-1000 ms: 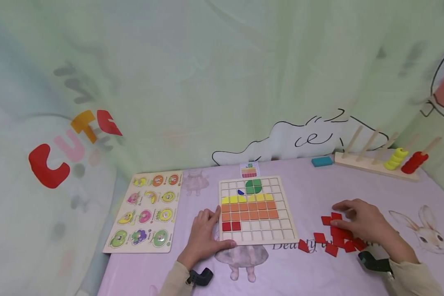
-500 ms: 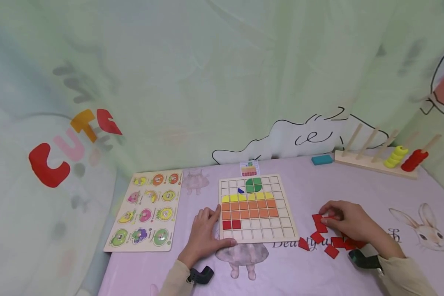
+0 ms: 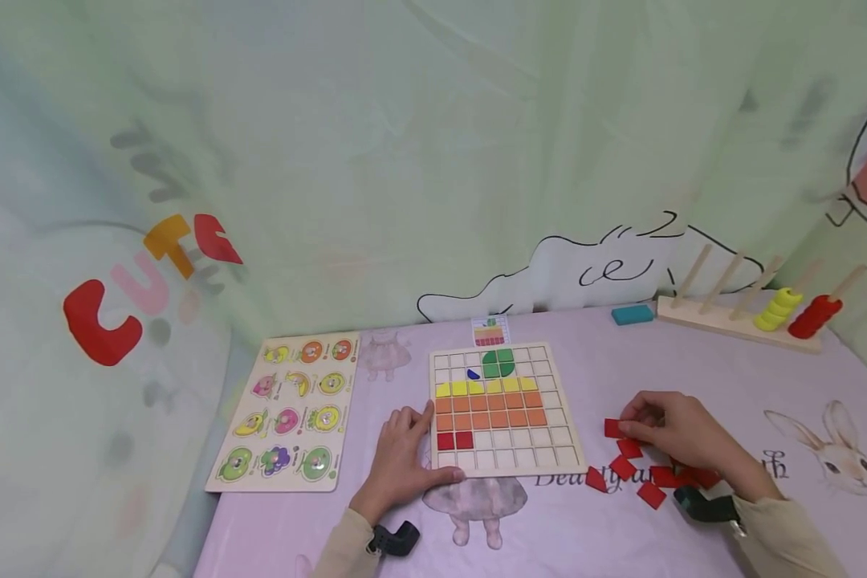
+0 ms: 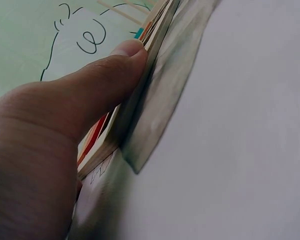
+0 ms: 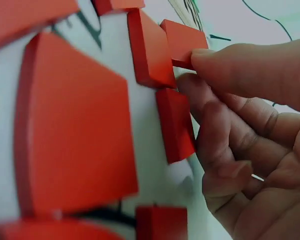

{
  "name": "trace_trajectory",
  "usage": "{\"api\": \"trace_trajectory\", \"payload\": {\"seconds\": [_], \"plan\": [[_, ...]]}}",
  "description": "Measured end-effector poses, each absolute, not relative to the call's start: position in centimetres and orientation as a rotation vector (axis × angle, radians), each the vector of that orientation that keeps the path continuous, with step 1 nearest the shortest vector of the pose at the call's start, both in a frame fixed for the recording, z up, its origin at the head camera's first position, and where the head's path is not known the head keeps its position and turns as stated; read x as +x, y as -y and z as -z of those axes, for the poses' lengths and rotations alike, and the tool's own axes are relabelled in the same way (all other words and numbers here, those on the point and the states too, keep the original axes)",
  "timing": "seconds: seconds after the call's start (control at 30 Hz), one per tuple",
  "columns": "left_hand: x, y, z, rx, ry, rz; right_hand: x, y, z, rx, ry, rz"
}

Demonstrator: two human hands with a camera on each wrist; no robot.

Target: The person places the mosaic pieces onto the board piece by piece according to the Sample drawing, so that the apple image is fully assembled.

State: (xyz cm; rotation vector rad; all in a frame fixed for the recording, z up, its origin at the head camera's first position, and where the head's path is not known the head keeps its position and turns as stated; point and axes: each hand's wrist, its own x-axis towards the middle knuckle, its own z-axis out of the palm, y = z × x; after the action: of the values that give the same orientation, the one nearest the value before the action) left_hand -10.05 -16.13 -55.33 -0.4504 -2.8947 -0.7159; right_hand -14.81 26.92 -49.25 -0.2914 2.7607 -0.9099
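Note:
A wooden grid board (image 3: pixel 567 433) lies on the table, with green, blue, yellow, orange and red pieces in its cells. Two red squares (image 3: pixel 454 441) sit at the left of a lower row. My left hand (image 3: pixel 399 457) holds the board's near-left corner, thumb along the front edge, fingers at the left side; the left wrist view shows the thumb (image 4: pixel 105 80) against the edge. Right of the board, my right hand (image 3: pixel 668 425) pinches a red square tile (image 5: pixel 184 41) at thumb and fingertip. More loose red tiles (image 3: pixel 651 494) lie around and under that hand, some partly hidden.
A small pattern card (image 3: pixel 490 330) lies behind the board. At left is a fruit puzzle board (image 3: pixel 282 417). A teal block (image 3: pixel 632 315) and a wooden peg stand with yellow and red rings (image 3: pixel 737 323) stand at the back right, near the curtain.
My right hand has moved left over the red tiles, spreading them and bringing one to its fingertips at the pile's left. The left hand stays at the board's corner.

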Motion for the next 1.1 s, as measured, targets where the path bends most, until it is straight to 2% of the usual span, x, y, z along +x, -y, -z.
{"api": "trace_trajectory", "payload": {"seconds": [0.43,0.8,1.1], "plan": [[-10.1,16.0,55.3,-0.413,2.938,0.712,-15.4,-23.9,48.6,-0.32,-2.446,1.289],[-10.1,16.0,55.2,-0.398,2.952,0.733,-15.4,-17.6,49.5,-0.342,-2.522,1.414],[-10.1,16.0,55.3,-0.395,2.952,0.743,-14.5,-12.4,50.8,-0.668,-2.614,1.258]]}}
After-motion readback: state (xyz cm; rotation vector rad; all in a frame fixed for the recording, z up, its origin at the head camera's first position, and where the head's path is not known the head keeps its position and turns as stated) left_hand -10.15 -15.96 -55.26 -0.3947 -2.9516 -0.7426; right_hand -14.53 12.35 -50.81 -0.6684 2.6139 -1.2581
